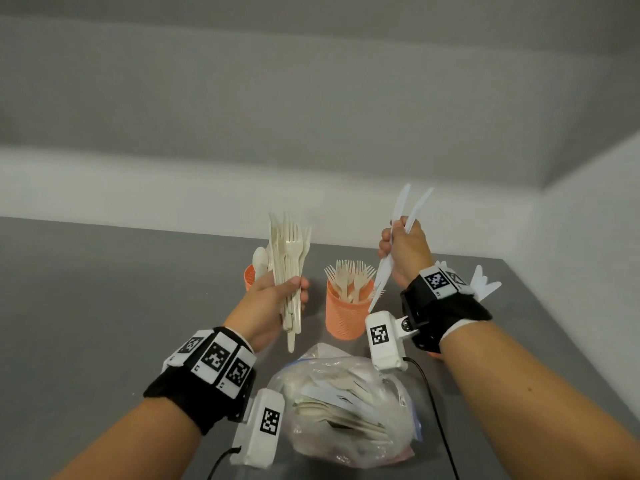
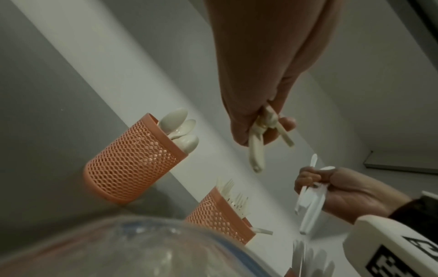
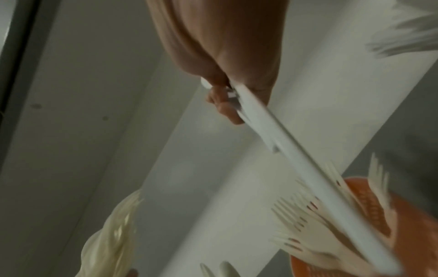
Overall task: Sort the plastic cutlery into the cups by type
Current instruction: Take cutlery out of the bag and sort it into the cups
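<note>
Cutlery is split between both hands, above the counter (image 1: 104,306). Left hand (image 1: 273,299) grips a cream bundle (image 1: 289,268), mostly forks, tines up, handles hanging below the fist. Right hand (image 1: 403,251) is closed round white knives (image 1: 408,209), blades fanned up and away, handles pointing down toward the fork cup (image 1: 346,313).

Landmark: fork cup, orange mesh, upright, well filled with forks, tines up. Left of it, behind the left hand, the spoon cup (image 2: 132,159) holds a few spoons. Right of it, behind the right wrist, white cutlery (image 1: 485,282) sticks up; the cup under it is mostly hidden. Nearer the person than the fork cup lies a clear bag (image 1: 346,403) with more pieces inside.

Key relation: both bundles run near vertical. The left bundle hangs just left of and above the fork cup, so the left hand looks the nearer for a fork drop. Knives probably belong right of the fork cup; their handles now hang close beside the fork cup, so they would need to swing right.
</note>
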A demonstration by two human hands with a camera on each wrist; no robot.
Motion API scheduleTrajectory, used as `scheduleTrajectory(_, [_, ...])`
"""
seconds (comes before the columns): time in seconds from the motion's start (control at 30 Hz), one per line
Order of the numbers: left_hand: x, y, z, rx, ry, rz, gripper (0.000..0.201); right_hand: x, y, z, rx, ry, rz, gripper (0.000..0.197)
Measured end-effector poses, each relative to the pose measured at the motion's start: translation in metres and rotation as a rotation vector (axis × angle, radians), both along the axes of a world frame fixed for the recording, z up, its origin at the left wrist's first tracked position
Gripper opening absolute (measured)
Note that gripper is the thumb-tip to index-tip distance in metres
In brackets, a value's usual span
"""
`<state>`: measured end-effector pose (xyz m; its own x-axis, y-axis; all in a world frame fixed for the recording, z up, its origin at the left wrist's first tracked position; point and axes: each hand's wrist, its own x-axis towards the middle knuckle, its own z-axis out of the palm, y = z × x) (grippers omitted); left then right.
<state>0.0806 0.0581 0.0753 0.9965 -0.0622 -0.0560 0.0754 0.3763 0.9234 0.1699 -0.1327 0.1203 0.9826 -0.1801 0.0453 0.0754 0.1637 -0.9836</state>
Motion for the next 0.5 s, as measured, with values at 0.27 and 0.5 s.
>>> scheduleTrajectory(0.27, [0.008,-0.033,0.006,-0.034,-0.036,-0.141,0.019,-0.009,-0.064,0.023,-0.283,-0.275,-0.183,0.018])
scheduleTrajectory(0.5, [0.013,-0.077,0.003,-0.021,-0.012,-0.233,0.019,-0.004,-0.109,-0.028,-0.352,-0.246,-0.392,0.019])
